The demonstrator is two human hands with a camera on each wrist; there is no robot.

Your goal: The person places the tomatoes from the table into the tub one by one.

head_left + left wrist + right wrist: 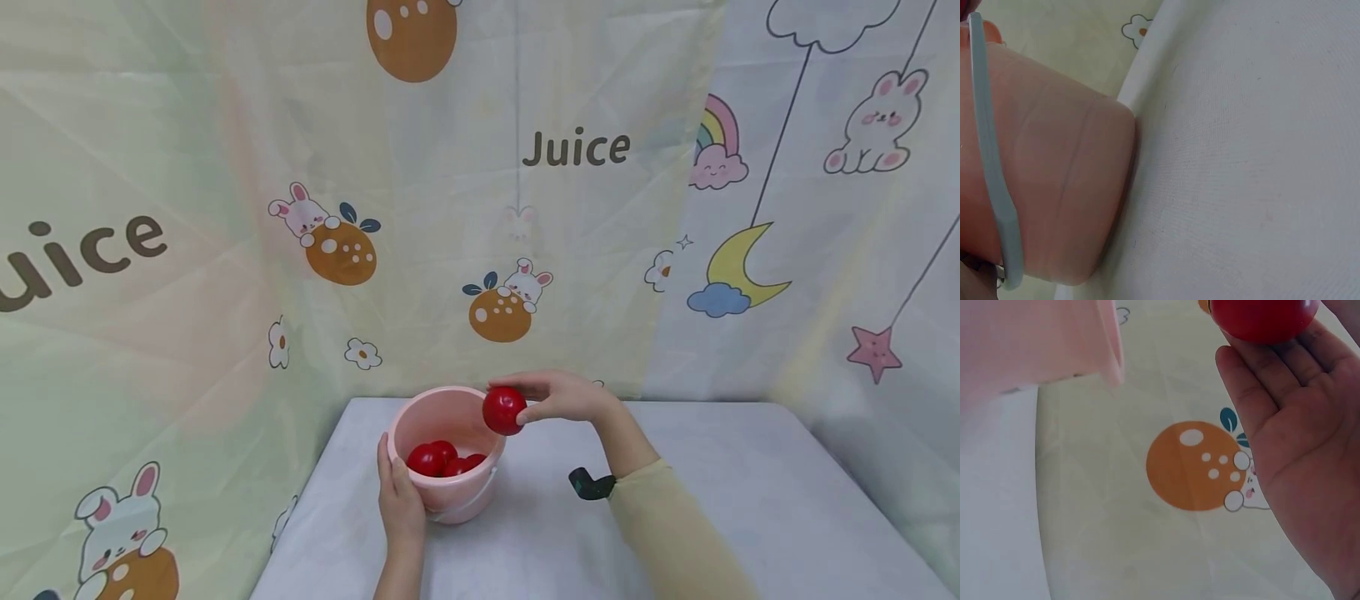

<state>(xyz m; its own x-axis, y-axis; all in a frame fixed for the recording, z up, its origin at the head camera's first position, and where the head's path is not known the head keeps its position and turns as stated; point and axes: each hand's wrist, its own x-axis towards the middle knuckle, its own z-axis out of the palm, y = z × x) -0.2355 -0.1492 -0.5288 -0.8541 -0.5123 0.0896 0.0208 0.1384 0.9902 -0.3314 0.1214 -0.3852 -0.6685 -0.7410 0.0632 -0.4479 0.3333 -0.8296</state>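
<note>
In the head view a pink bucket (459,498) stands tilted toward me on the table. Several shiny red balls (426,460) lie at its bottom. My left hand (402,508) grips the bucket's left side, near the rim. Above the bucket's right rim, my right hand (558,397) holds another red ball (504,411) between thumb and fingers. The right wrist view shows that red ball (1266,319) against the fingers of the palm, close to the bucket's edge (1113,344). A pale handle (997,194) hangs across the bucket's side in the left wrist view.
A white-covered table (712,500) extends to the right of the bucket. Printed cloth (450,167) with rabbits and oranges hangs behind and at both sides. A small black device (590,484) sits at my right wrist.
</note>
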